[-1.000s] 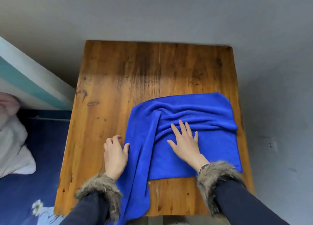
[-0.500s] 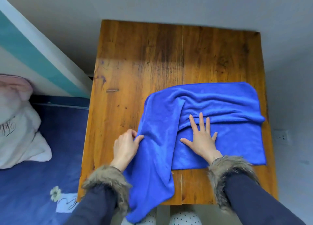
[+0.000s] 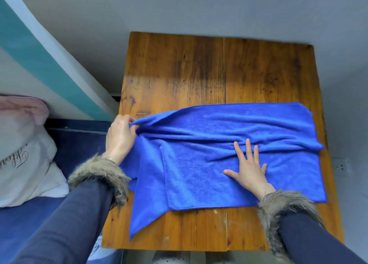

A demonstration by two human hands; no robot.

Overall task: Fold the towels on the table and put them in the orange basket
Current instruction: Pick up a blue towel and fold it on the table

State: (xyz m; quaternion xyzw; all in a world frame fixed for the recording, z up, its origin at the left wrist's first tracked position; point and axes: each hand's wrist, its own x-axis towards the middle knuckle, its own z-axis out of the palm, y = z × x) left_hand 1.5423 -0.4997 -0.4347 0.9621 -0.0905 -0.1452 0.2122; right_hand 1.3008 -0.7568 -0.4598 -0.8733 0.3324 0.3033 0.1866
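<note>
Change: my left hand (image 3: 119, 138) has gone from the near left edge of the blue towel (image 3: 229, 148) up to its far left corner and drawn that corner out toward the left edge of the surface (image 3: 179, 64); my right hand (image 3: 249, 170) has kept its place on the cloth.
Left grip: closed, fingers and thumb pinching the far left corner of the towel.
Right grip: open, palm down, fingers spread, pressing the towel flat.
Towel: lies across the near half of the surface, doubled on the right, creased through the middle; a loose flap trails toward the near edge at the left.
Basket: orange basket not in view.
Step, my judgement: spreading the towel flat before the next fold.
How to do well: pull the corner outward and level while the right palm anchors, so the middle creases run out; then square the trailing flap to the folded edge.
Risk: pulling too hard drags the doubled part askew.
Nearby: a pillow (image 3: 23, 154) on the bed at the left.
</note>
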